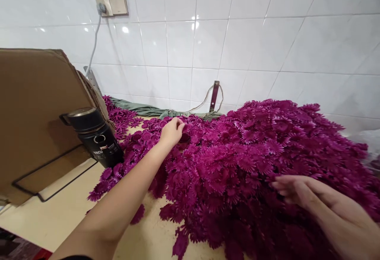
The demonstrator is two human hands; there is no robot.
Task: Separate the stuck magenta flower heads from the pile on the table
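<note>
The purple flower heap [219,157] is running crosswise, left hand [172,131] at its far side, right hand [332,210] at its near right. Both are standing apart; grip cannot be told.

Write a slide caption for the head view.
Left hand and right hand at a heap of magenta flower pieces, black bottle nearby.
</note>
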